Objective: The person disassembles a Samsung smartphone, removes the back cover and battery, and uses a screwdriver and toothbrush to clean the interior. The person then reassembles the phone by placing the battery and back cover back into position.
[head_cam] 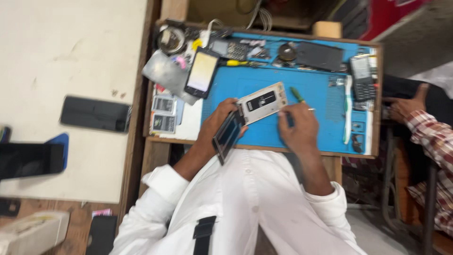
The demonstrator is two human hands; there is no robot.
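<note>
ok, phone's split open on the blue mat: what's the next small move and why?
Probably bring the screwdriver tip down onto the white phone frame. The left hand holds the dark screen panel folded off the frame's near end, leaving its inside exposed; the right hand holds the tool just beside the frame. Which screw or clip comes first is too blurred to tell.
</note>
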